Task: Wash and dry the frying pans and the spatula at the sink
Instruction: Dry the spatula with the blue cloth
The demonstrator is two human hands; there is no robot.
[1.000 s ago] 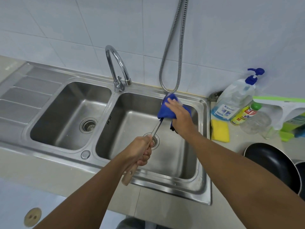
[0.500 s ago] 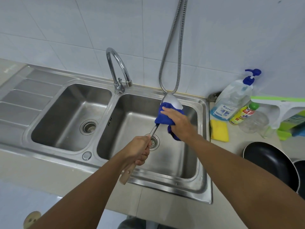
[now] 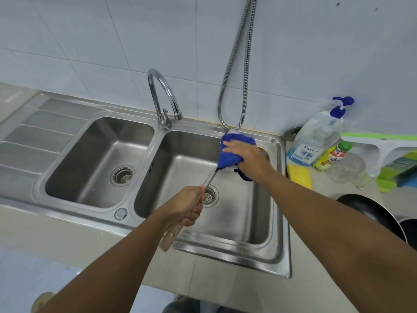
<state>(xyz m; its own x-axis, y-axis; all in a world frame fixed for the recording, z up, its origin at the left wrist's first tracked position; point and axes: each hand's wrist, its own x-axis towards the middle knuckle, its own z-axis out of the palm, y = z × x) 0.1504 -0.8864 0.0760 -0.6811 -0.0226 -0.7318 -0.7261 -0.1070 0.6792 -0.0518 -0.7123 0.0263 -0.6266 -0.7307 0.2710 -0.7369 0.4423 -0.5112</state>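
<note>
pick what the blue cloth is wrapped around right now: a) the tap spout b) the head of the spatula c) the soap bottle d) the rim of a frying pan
b: the right hand presses the blue cloth around the head of the spatula, whose handle the left hand grips over the right sink basin.

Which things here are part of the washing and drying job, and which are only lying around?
In use:
spatula, held by left hand
blue cloth, pressed on it by right hand
black pans
sink

Lying about:
soap pump bottle
small yellow bottle
yellow sponge
empty glass jar
</note>
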